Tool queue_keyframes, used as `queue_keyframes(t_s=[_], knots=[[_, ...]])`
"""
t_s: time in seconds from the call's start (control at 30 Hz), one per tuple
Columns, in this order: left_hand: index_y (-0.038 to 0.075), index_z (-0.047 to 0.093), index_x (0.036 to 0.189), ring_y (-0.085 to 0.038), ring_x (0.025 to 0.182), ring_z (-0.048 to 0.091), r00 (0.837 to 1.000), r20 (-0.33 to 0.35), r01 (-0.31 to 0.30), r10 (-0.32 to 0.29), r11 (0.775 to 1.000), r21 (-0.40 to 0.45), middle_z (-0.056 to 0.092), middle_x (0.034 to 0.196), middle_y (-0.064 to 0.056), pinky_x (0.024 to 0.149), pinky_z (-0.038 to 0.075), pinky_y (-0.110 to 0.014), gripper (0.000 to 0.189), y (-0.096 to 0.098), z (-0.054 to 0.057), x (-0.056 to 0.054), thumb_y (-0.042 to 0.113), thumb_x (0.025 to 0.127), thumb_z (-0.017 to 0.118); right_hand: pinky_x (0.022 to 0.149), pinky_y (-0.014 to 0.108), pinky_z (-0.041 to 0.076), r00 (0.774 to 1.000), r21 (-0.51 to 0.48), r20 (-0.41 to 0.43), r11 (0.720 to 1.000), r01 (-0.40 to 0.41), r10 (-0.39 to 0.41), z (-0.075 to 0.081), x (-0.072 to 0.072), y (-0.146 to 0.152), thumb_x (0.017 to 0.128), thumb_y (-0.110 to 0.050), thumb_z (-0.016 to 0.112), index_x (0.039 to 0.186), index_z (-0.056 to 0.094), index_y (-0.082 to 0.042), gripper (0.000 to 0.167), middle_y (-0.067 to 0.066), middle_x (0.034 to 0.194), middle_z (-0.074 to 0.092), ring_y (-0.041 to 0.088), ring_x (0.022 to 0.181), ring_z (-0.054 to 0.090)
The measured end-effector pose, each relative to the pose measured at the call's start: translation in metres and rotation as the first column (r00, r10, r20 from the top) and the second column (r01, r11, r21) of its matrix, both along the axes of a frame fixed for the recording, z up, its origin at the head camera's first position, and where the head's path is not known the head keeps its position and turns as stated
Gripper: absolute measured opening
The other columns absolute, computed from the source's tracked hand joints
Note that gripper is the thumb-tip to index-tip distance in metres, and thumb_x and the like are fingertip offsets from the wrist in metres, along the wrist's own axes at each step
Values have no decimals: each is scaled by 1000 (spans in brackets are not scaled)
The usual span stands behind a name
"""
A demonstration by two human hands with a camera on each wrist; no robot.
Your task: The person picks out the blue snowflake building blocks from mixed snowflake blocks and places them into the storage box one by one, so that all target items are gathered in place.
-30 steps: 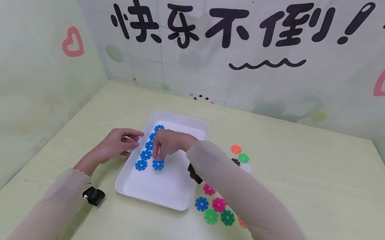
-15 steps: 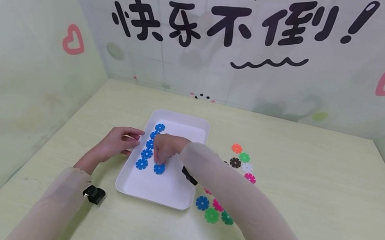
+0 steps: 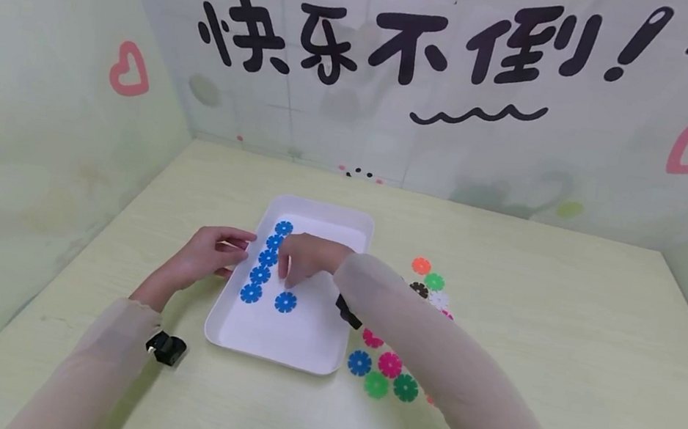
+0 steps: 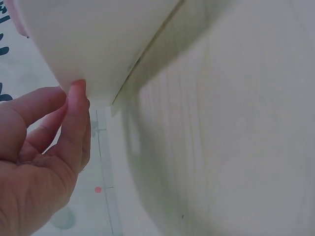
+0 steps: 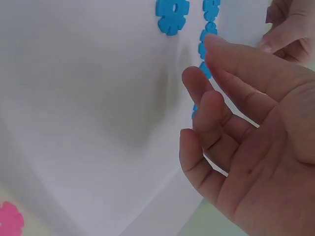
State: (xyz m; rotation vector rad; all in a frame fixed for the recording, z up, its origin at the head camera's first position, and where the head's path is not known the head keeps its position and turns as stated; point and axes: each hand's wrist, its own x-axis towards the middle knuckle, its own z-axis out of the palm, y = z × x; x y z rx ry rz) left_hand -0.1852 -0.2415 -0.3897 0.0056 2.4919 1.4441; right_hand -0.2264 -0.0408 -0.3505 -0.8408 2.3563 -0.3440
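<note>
A white rectangular tray [image 3: 296,354] lies on the table. Along its left side runs a column of several blue snowflake discs [image 3: 260,275], the small notched plastic connecting pieces. One more blue disc [image 3: 285,302] lies apart, to the right of the column's near end. My left hand [image 3: 204,257] holds the tray's left edge, its fingertips [image 4: 77,87] at the rim and outer wall. Over the tray hovers my right hand [image 3: 311,258], just beyond the single disc. In the right wrist view its fingers are loosely bent, with nothing between them.
To the tray's right lie loose discs in several colours, among them a pink one [image 3: 390,364], a dark green one [image 3: 405,387] and an orange one [image 3: 421,265]. My right sleeve [image 3: 425,338] hides some of them. A printed wall [image 3: 356,135] stands behind the table.
The single blue disc has shifted slightly toward me and right. My right hand has let go of it and risen clear. The left hand stays at the tray's edge.
</note>
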Motion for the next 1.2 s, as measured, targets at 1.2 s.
queue_keyframes(t_s=[1.2], knots=[[4,51,129,-29,96,57,999,-18,-27,26,999,-27,53,115,-18,69,54,-31,39,1,-8,-2,8,91,57,55,26,45,983,-208,-9,962,178,-184,-39,97,140,68,-20,81,88,62,-20,28,-8,69,52,11,65,51]])
